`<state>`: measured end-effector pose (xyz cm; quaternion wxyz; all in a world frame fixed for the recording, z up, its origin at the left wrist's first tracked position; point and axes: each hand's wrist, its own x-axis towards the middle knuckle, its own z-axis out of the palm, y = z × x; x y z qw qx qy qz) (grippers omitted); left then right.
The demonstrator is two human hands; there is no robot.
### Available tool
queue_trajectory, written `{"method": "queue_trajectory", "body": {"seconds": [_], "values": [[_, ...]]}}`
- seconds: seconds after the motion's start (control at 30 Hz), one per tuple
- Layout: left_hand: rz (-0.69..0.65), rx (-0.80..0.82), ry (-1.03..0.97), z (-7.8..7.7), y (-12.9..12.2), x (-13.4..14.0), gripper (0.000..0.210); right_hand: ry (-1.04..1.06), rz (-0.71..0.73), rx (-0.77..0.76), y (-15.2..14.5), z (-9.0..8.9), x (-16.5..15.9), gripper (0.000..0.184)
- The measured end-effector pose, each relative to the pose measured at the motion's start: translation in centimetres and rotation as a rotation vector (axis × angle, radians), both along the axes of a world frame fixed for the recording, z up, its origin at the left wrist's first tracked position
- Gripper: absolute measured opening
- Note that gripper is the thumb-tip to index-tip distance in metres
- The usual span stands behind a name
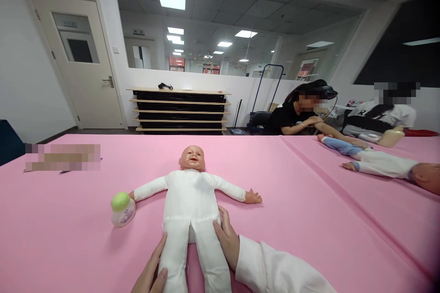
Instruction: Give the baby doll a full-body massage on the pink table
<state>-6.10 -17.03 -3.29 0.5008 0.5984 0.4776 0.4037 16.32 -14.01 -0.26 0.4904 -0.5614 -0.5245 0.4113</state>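
Note:
A baby doll (190,197) with a white cloth body lies on its back, its head away from me and its arms spread wide. My left hand (150,271) grips the outer side of the leg on the left, thumb on top of the cloth. On the other side, my right hand (228,238) holds the hip and upper thigh, the thumb resting on the front. Some of my fingers are hidden beside the doll. A small jar with a green lid (123,209) stands by the doll's hand at left.
Pink cloth covers the table (292,219). At right lies another doll (388,162), with a co-worker's arm (338,132) reaching to it. A beige bottle (391,137) is near another person. A blurred flat item (63,157) lies at far left.

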Motion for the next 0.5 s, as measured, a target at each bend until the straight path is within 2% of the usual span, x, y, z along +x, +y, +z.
{"method": "queue_trajectory", "body": {"seconds": [0.37,0.5], "values": [[-0.027,-0.022,0.036,0.35,-0.03,-0.02,0.071,-0.004,0.008,0.015,0.23,-0.62,0.21,0.052],[-0.031,-0.012,0.021,0.39,0.03,-0.21,0.066,0.018,0.005,0.029,0.21,-0.67,0.10,0.051]]}}
